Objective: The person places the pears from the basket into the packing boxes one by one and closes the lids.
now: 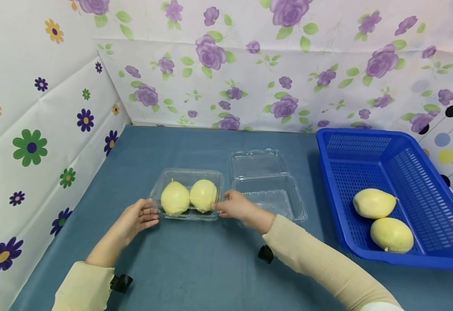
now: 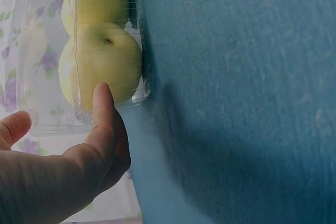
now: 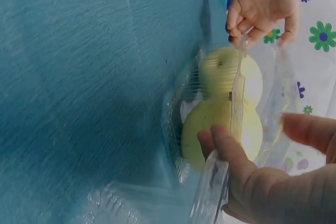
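Observation:
A closed clear plastic clamshell box (image 1: 191, 216) lies left of centre on the table, seen in all three views. Two pale yellow, pear-like fruits (image 1: 175, 198) (image 1: 204, 195) sit side by side inside. At the box's left end is my left hand (image 1: 138, 218), its fingers fairly straight and the thumb spread apart; in the left wrist view one fingertip (image 2: 102, 93) overlaps the side. My right hand (image 1: 239, 206) reaches to the opposite end, with extended fingers by the rim and the thumb (image 3: 310, 129) apart at the lid's side.
A second clear clamshell box (image 1: 269, 194) stands opened just right of the filled one, partly behind my right hand. Farther right, a blue plastic basket (image 1: 335, 207) holds two more pale yellow fruits (image 1: 375, 203) (image 1: 391, 234). Flower-patterned sheets (image 1: 195, 95) border the blue-green table (image 1: 195, 263).

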The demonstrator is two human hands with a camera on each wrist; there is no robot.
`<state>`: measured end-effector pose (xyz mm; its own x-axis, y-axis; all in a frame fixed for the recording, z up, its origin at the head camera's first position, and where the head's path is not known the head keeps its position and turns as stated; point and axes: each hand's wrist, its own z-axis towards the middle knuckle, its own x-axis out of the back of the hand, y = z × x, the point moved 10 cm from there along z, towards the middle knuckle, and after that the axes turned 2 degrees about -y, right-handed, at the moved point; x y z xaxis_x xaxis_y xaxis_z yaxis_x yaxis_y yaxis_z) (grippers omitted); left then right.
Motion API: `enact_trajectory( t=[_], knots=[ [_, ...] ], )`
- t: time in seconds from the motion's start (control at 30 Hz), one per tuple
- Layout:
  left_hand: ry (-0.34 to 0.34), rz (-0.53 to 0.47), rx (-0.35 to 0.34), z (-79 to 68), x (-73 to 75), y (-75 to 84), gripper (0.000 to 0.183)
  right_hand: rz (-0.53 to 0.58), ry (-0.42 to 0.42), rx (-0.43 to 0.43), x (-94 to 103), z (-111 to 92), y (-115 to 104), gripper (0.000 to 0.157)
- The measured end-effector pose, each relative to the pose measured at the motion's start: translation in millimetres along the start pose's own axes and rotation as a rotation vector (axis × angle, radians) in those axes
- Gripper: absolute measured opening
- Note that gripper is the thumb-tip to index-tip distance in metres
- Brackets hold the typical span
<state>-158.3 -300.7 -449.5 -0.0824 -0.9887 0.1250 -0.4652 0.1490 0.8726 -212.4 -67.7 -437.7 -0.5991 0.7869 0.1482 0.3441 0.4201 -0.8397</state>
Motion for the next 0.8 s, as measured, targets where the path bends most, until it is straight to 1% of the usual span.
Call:
enact_trajectory(
  t=[0.1, 0.2, 0.23, 0.27, 0.3, 0.33, 0.4, 0.43, 0.5, 0.6, 0.77, 0.8],
  knots=[
    [-0.009, 0.006, 0.011, 1.6, -1.3, -3.1, 0.062, -0.013, 0.013, -0.015, -0.8, 1.0, 2.3, 0.072],
    [0.001, 0.013, 0.025, 1.8, -1.8, -5.4, 0.062, -0.032, 0.025, -0.013, -1.0, 2.2, 2.8, 0.071],
    [0.005, 0.017, 0.028, 1.8, -1.7, -6.1, 0.061, -0.051, 0.028, -0.008, -1.1, 2.6, 2.2, 0.06],
    [0.008, 0.023, 0.03, 1.7, -1.5, -6.8, 0.061, -0.071, 0.032, -0.002, -1.4, 2.8, 1.5, 0.046],
    [0.015, 0.026, 0.035, 1.3, -1.3, -7.5, 0.061, -0.096, 0.035, 0.006, -1.8, 3.0, 0.3, 0.026],
    [0.02, 0.026, 0.04, 1.0, -1.1, -8.2, 0.06, -0.118, 0.041, 0.015, -2.1, 2.9, -1.2, 0.014],
    [0.028, 0.025, 0.048, 0.9, -0.9, -9.5, 0.058, -0.158, 0.045, 0.036, -3.4, 2.2, -4.7, 0.04],
    [0.03, 0.024, 0.052, 0.8, -1.0, -10.1, 0.056, -0.17, 0.043, 0.042, -4.3, 1.7, -6.0, 0.049],
    [0.034, 0.021, 0.06, 0.7, -1.0, -11.3, 0.053, -0.173, 0.039, 0.05, -6.2, 1.0, -7.6, 0.055],
    [0.028, 0.024, 0.058, 1.2, -1.2, -13.0, 0.049, -0.154, 0.019, 0.036, -9.0, 0.8, -6.6, 0.051],
    [0.018, 0.016, 0.058, 0.8, -3.3, -14.8, 0.043, -0.096, -0.026, -0.041, -14.1, 1.5, 5.1, 0.027],
    [0.015, 0.014, 0.06, 0.7, -3.7, -15.4, 0.041, -0.078, -0.037, -0.054, -15.5, 1.5, 7.2, 0.025]
  ],
)
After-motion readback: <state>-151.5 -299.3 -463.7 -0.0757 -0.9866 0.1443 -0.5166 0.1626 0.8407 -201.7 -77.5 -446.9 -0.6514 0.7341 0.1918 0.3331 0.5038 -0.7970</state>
